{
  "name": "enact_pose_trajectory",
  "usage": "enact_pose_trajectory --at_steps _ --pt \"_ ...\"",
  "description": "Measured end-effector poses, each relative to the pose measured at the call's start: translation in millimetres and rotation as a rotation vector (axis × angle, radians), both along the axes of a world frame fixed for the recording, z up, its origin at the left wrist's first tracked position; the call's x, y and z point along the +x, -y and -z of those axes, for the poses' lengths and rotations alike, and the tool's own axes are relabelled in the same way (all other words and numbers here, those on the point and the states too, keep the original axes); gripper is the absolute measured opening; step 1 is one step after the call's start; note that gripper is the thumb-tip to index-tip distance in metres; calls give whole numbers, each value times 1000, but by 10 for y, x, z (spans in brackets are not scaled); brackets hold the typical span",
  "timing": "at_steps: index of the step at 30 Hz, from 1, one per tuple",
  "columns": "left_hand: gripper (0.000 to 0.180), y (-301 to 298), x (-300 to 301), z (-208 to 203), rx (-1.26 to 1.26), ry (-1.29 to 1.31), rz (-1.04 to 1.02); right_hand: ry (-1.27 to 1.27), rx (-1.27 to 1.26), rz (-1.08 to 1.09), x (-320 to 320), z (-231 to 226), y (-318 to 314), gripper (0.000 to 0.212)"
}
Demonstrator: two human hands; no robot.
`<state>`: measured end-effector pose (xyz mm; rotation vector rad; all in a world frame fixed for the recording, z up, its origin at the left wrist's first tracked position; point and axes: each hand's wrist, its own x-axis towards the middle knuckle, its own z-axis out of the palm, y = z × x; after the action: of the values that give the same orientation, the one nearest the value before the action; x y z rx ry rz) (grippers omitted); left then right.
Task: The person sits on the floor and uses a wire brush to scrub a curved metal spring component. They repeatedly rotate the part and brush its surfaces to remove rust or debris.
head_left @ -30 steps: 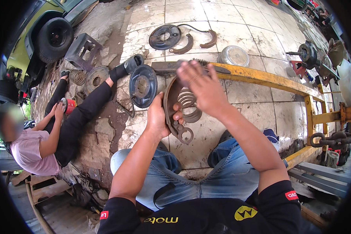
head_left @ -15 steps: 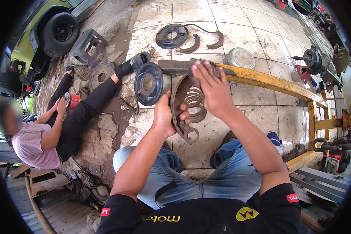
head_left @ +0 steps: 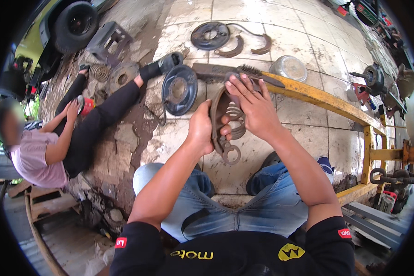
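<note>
A curved, rusty brake shoe (head_left: 215, 118) is held upright in my left hand (head_left: 201, 126), whose fingers wrap through to its inner side. A ring-shaped end (head_left: 231, 155) hangs below that hand. Stretched out, the fingers of my right hand (head_left: 252, 103) lie over the shoe's upper end. A dark edge shows past those fingertips; whether it is the shoe or a separate piece is unclear. My right thumb is hidden. Behind the shoe, partly covered by my hands, is a coil spring (head_left: 237, 131). Just beyond sits a wire brush (head_left: 262, 76) by a yellow metal bar.
The yellow frame (head_left: 326, 97) runs along my right. Two brake backing plates (head_left: 167, 94), more brake shoes (head_left: 234, 48) and a round metal tin (head_left: 290, 68) lie on the tiles ahead. At left a person (head_left: 41, 147) sits with legs stretched inward, holding a red can (head_left: 88, 106).
The brake shoe has come slightly rightward and turned a little more upright with both hands. My right hand has slid slightly down and right. The whole view has shifted a bit.
</note>
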<state>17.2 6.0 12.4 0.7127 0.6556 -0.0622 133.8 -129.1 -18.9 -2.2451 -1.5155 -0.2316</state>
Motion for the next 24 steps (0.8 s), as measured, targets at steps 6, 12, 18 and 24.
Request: enact_pose_trajectory --at_steps 6,12,18,24 --pt "39 -24 -68 117 -23 -17 30 -86 -34 177 69 63 33 80" --pt "39 -3 -31 98 -96 -7 45 54 -136 188 160 106 21 82" --pt "41 -27 -17 140 -93 28 24 71 -112 162 180 41 40 88" --pt "40 5 -35 37 -56 15 23 -97 -127 373 384 -61 196 85"
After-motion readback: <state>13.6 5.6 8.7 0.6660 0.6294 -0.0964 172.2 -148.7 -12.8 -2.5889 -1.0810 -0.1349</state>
